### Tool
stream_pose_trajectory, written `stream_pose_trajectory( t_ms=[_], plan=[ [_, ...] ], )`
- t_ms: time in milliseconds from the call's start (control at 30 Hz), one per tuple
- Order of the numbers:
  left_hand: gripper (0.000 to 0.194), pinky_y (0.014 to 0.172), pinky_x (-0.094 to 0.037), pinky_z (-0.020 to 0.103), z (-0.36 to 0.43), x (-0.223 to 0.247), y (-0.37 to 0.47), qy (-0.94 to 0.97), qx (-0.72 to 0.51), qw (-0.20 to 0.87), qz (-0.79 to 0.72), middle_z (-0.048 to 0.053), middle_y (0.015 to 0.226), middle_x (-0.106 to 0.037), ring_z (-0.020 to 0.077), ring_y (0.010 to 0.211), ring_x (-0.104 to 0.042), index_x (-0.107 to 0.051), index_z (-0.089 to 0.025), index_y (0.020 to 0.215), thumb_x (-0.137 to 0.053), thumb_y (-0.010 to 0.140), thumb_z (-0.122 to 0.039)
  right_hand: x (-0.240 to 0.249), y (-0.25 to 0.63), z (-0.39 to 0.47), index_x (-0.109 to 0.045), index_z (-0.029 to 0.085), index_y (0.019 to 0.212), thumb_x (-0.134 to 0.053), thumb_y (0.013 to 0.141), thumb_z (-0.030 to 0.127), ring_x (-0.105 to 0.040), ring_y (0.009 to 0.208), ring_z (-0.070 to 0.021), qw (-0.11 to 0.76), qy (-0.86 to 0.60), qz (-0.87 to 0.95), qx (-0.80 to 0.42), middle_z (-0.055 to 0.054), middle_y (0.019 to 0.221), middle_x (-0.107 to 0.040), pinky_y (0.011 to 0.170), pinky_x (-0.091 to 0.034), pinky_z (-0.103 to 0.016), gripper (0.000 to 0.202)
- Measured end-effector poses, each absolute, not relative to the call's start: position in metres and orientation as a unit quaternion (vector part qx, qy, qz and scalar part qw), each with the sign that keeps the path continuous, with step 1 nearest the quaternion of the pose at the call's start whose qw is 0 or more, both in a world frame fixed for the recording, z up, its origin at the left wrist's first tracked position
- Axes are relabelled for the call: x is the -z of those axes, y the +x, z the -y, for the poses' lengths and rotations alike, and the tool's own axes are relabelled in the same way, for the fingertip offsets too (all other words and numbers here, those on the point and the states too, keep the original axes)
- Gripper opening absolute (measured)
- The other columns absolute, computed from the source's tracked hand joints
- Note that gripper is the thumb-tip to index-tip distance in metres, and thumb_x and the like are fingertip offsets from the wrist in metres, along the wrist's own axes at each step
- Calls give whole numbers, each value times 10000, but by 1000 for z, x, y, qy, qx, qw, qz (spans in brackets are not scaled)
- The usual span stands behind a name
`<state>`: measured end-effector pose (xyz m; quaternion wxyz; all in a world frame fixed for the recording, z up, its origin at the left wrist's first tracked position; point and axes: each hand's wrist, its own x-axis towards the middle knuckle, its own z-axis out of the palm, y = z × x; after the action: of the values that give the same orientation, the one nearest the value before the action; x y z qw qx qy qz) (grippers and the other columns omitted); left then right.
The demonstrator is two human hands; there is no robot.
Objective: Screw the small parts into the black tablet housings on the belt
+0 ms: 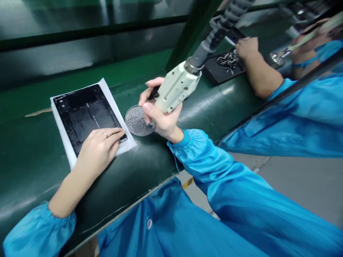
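A black tablet housing (88, 107) with its inside facing up lies on a white sheet (128, 142). Over its lower right corner is my left hand (99, 146), wearing a ring. Its fingers are drawn together with the tips down on that corner; anything small between them is hidden. My right hand (163, 119) is wrapped around a pale green electric screwdriver (175, 87), held tilted, with a dark ribbed sleeve (211, 39) at its top end. Below its lower end, which the fingers cover, a round dimpled metal screw tray (138, 121) rests right of the housing.
At the right, a co-worker's hand (248, 48) reaches by a black tray (222, 67) of small metal parts. The co-worker's blue sleeve (308, 100) is close to my right arm. A dark green post (187, 35) rises behind the green bench top (34, 153).
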<state>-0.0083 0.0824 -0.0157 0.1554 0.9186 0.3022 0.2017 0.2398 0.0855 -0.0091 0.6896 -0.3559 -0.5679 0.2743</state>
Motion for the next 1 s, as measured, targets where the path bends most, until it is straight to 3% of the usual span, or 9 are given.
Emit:
stream_pose_trajectory(
  t_ms=[200,400,667,833,1000],
  plan=[
    [370,1093,-611,576,-69,19,-12,929,-197,118,-291,154,1454,-770,364,1301,-754,-814,-186,1331,-517,1110,-190,6,240,-82,-602,365,1313,-772,989,541,-478,444,-60,682,-358,564,-298,43,906,-691,440,-480,-250,407],
    [341,1068,-613,548,-61,21,-14,927,-199,114,-298,176,1455,-756,358,1295,-745,-802,-174,1319,-540,1103,-135,4,240,-78,-608,340,1263,-832,902,630,-430,433,-69,688,-391,532,-300,15,903,-693,382,-370,-266,514],
    [407,1105,-550,552,-50,27,-13,912,-206,135,-329,141,1554,-706,361,1361,-681,-771,-196,1318,-494,1061,-45,-10,236,-72,-644,350,1200,-871,921,492,-461,435,-83,716,-354,535,-275,24,894,-698,366,-343,-271,386],
    [337,1160,-482,495,-50,23,-4,876,-232,209,-368,112,1446,-750,294,1336,-694,-702,-201,1341,-501,1099,-81,-3,239,-79,-671,391,1218,-883,926,444,-422,415,-76,727,-312,546,-275,26,909,-686,350,-289,-269,365],
    [206,1002,-528,384,-58,22,-1,848,-273,271,-364,79,1206,-791,240,1133,-748,-707,-205,1305,-631,1117,-169,2,235,-87,-689,381,1232,-914,885,447,-393,390,-62,744,-301,538,-259,27,894,-696,331,-230,-260,419]
  ],
)
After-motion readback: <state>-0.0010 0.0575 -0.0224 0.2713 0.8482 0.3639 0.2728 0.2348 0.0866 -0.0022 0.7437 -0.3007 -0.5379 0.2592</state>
